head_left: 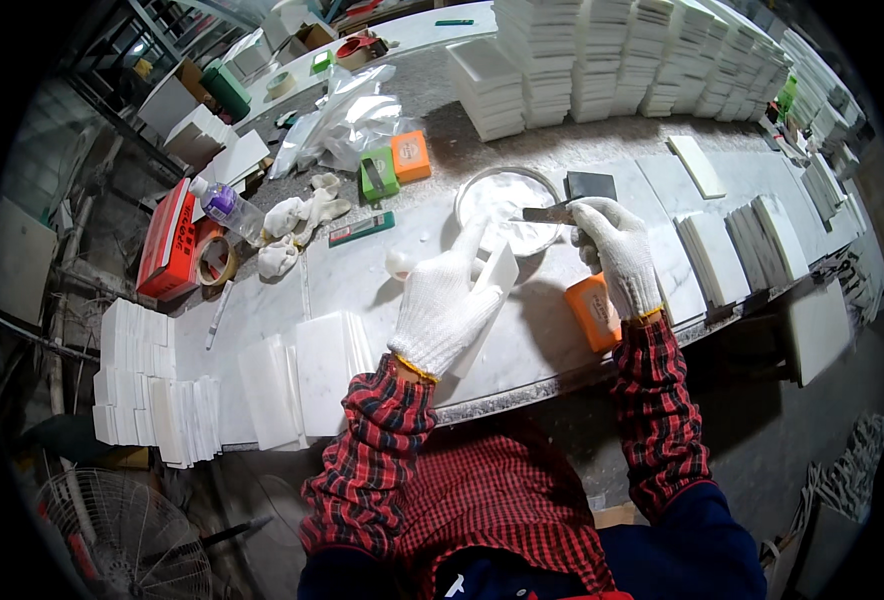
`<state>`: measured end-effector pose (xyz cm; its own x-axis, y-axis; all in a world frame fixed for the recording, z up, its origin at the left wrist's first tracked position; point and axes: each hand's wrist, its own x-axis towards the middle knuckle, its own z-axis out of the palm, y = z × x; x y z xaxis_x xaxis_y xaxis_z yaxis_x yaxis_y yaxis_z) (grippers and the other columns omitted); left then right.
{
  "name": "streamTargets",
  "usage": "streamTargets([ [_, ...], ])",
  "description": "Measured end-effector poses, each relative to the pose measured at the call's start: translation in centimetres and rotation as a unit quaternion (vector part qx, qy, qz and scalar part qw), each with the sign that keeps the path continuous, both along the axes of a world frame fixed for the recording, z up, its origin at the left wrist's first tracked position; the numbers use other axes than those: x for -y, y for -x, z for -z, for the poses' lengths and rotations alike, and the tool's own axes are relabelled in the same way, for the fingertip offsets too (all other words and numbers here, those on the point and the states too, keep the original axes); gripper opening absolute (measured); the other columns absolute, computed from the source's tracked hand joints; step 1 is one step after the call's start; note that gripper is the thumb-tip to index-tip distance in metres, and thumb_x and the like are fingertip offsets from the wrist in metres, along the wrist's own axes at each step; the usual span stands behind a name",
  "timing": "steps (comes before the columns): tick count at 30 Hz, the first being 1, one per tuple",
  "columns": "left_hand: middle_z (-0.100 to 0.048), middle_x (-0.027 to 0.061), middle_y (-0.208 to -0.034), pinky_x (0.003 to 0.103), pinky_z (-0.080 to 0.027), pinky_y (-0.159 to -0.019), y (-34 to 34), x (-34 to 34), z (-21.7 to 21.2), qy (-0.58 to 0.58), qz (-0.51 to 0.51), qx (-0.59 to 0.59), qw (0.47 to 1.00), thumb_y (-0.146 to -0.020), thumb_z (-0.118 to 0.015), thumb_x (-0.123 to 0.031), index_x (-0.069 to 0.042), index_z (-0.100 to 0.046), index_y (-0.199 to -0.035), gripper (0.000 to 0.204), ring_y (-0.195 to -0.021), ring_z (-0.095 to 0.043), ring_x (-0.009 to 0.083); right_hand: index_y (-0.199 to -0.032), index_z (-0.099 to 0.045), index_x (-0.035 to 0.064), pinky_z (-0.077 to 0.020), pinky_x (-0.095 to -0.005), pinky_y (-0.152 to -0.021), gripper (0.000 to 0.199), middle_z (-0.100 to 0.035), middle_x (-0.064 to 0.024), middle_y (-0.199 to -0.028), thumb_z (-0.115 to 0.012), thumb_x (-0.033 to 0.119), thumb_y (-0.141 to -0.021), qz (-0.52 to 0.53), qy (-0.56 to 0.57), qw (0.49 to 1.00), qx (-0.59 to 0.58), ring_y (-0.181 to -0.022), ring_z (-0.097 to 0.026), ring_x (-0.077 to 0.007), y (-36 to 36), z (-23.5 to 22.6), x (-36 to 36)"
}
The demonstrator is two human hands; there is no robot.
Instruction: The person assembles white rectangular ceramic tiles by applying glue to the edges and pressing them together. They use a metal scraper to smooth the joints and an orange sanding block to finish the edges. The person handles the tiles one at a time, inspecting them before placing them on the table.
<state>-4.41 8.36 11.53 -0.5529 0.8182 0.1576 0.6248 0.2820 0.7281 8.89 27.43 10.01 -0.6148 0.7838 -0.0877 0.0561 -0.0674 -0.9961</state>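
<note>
From the head view, the left hand (444,305), in a white knit glove, sits just below the middle of the frame, its grip closed on a white tile (492,290) that stands on edge and tilted above the marble surface (352,275). The right hand (614,250), gloved the same, is right of centre, its grip pinched on the handle of a scraper (552,211) whose blade reaches left over the rim of a round bowl (507,208) of white paste. The bowl lies just above the two hands, with a dark square pad (592,185) touching its right side. An orange block (592,310) rests near the surface's front edge, just left of the right wrist. Lower left, loose white tiles (307,380) lie near the left forearm, and more stacks (147,390) stand further left. Upper left holds a red box (169,240), a tape roll (217,262), a bottle (227,205), spare gloves (297,220), a green box (377,172) and an orange box (411,155). Tall tile stacks (622,60) run across the top, and flat slabs (737,240) lie at the right.
</note>
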Motion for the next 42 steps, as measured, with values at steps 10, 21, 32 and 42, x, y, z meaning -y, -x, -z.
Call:
streamTargets([
  [10, -0.074, 0.017, -0.097, 0.036, -0.06, -0.08, 1.7, -0.9, -0.9, 0.056, 0.008, -0.007, 0.998, -0.075, -0.07, -0.02, -0.001, -0.045, -0.149, 0.081, -0.083, -0.075, 0.0262, -0.104, -0.071, -0.0014, -0.0425, -0.0214, -0.048, 0.025, -0.064, -0.0033, -0.068, -0.066, 0.022, -0.097, -0.048, -0.06, 0.997, 0.007, -0.053, -0.055, -0.0061, 0.5, -2.5, 1.0],
  [21, -0.073, 0.0128, -0.096, 0.03, -0.057, -0.08, 3.1, -1.7, -1.5, 0.036, 0.011, 0.122, 0.992, -0.079, -0.074, -0.016, 0.003, -0.043, -0.149, 0.079, -0.087, -0.071, 0.0157, -0.11, -0.071, 0.0007, -0.0386, -0.0192, -0.046, 0.027, -0.064, -0.0021, -0.072, -0.063, 0.024, -0.1, 0.013, -0.044, 0.999, -0.006, -0.054, -0.053, -0.004, -0.1, -1.6, -0.4],
  [32, -0.061, 0.0115, -0.132, 0.029, -0.048, -0.102, 1.6, -3.1, 6.1, -0.25, 0.069, 0.627, 0.734, -0.1, -0.06, -0.008, -0.001, -0.035, -0.155, 0.062, -0.118, -0.06, 0.0159, -0.108, -0.071, 0.0006, -0.0516, -0.0274, -0.063, 0.016, -0.07, -0.0104, -0.078, -0.065, 0.011, -0.096, 0.055, -0.337, 0.94, 0.015, -0.069, -0.067, -0.0132, 0.6, 1.8, -1.3],
  [42, -0.072, 0.0155, -0.117, 0.032, -0.053, -0.093, -1.1, 1.0, 0.8, -0.074, -0.019, 0.366, 0.928, -0.091, -0.072, -0.014, 0.0, -0.038, -0.154, 0.072, -0.104, -0.069, 0.0188, -0.108, -0.072, 0.0013, -0.0524, -0.0275, -0.066, 0.016, -0.072, -0.0117, -0.082, -0.066, 0.011, -0.096, -0.02, -0.442, 0.889, 0.113, -0.069, -0.067, -0.015, 0.6, 4.0, -1.3],
])
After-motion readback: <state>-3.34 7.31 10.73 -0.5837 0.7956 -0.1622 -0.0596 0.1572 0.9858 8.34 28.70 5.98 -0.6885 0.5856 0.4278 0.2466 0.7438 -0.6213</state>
